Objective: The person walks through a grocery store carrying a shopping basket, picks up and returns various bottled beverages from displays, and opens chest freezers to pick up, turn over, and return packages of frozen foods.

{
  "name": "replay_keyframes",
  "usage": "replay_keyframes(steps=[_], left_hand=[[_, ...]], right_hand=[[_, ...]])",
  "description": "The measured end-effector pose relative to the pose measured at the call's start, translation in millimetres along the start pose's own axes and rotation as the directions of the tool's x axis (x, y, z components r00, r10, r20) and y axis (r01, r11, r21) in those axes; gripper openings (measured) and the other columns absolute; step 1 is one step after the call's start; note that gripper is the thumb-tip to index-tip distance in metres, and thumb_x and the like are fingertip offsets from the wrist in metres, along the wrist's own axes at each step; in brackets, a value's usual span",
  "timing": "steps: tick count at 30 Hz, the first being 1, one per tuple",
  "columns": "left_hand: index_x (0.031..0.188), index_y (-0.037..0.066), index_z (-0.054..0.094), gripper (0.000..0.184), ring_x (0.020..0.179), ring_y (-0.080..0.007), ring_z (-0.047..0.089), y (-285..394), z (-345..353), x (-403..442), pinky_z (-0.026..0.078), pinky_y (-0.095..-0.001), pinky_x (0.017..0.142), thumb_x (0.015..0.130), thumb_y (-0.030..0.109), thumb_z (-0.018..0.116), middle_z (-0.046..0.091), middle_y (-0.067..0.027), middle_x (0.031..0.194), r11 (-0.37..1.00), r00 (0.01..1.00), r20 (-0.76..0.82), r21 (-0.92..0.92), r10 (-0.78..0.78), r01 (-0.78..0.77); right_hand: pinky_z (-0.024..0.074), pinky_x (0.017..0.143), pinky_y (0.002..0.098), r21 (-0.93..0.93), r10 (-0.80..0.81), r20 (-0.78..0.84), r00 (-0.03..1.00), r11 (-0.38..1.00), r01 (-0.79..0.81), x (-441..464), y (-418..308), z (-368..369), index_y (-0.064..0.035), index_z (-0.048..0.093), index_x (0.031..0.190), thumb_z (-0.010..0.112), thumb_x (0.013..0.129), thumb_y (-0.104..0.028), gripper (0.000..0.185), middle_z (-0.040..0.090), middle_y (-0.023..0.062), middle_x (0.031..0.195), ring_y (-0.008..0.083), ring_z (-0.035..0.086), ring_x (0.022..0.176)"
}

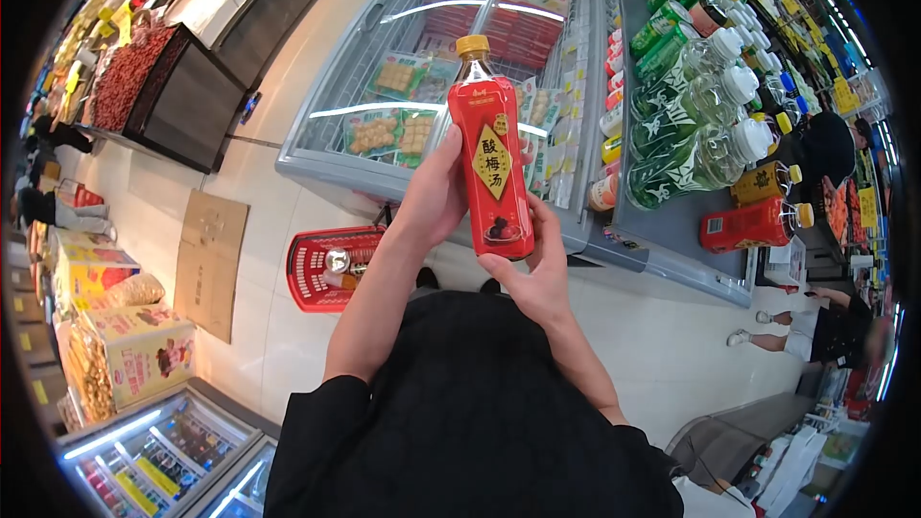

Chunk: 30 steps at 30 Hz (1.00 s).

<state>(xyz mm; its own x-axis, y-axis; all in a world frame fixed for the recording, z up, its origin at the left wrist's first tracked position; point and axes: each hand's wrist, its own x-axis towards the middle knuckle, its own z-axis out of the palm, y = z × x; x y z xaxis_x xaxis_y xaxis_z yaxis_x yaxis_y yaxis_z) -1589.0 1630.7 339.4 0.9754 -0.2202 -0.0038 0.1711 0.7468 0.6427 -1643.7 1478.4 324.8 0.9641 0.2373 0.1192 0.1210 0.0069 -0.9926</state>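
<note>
A bottle of sour plum drink [491,149], with a red label and a yellow cap, is held upright in front of me. My left hand [439,182] wraps round its left side, partly hidden behind it. Lower down, my right hand [535,273] grips the bottle's base from the right, thumb at the bottom edge. Beyond the bottle is a glass-topped freezer [331,144] with packaged frozen food inside. Beside my left forearm is a red shopping basket [299,273] with a few items in it; I cannot tell whether it hangs or stands on the floor.
Large green-labelled bottles [672,168] and a red bottle [748,223] line the shelf on the right. Flattened cardboard [209,264] lies on the left floor. A produce stand [182,101] stands at upper left. Another person [815,326] is at far right.
</note>
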Motion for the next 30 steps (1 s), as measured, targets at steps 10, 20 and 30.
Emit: replay_keyframes(steps=[10, 20, 30], left_hand=[[0.133, 0.005, 0.033, 0.053, 0.112, -0.0196, 0.050, -3, -3, -10, 0.038, -0.0377, 0.097, 0.089, 0.024, 0.058, 0.049, -0.0092, 0.122, 0.994, 0.996, -0.086, 0.107, 0.027, -0.017], [0.125, 0.003, 0.042, 0.066, 0.107, -0.0175, 0.054, -19, 61, -27, 0.044, -0.0338, 0.091, 0.070, 0.007, 0.077, 0.056, -0.0076, 0.114, 0.818, 0.997, 0.033, 0.574, -0.073, 0.041], [0.119, 0.002, 0.046, 0.059, 0.093, -0.0215, 0.061, -99, 173, 44, 0.049, -0.0318, 0.079, 0.070, 0.012, 0.077, 0.061, -0.0118, 0.105, 0.632, 0.883, 0.434, 0.739, -0.179, -0.235]], right_hand=[[0.0392, 0.097, 0.0326, 0.502, 0.073, 0.176, 0.982, 0.851, -0.153, 0, 8, -20, 0.0013, 0.032, 0.131, 0.075, 0.075, -0.019, 0.073, 0.049, 0.0107, 0.122, 0.0177, 0.049, 0.113], [0.0313, 0.104, 0.0357, 0.294, -0.102, 0.047, 0.994, 0.952, 0.084, -21, -1, -65, 0.0009, 0.024, 0.138, 0.077, 0.070, -0.008, 0.086, 0.036, 0.0136, 0.136, 0.0216, 0.038, 0.126], [0.0414, 0.094, 0.0349, -0.401, -0.467, -0.702, 0.538, 0.883, 0.245, -59, -31, -205, -0.0006, 0.040, 0.129, 0.075, 0.071, -0.012, 0.069, 0.048, 0.0118, 0.125, 0.0217, 0.050, 0.112]])
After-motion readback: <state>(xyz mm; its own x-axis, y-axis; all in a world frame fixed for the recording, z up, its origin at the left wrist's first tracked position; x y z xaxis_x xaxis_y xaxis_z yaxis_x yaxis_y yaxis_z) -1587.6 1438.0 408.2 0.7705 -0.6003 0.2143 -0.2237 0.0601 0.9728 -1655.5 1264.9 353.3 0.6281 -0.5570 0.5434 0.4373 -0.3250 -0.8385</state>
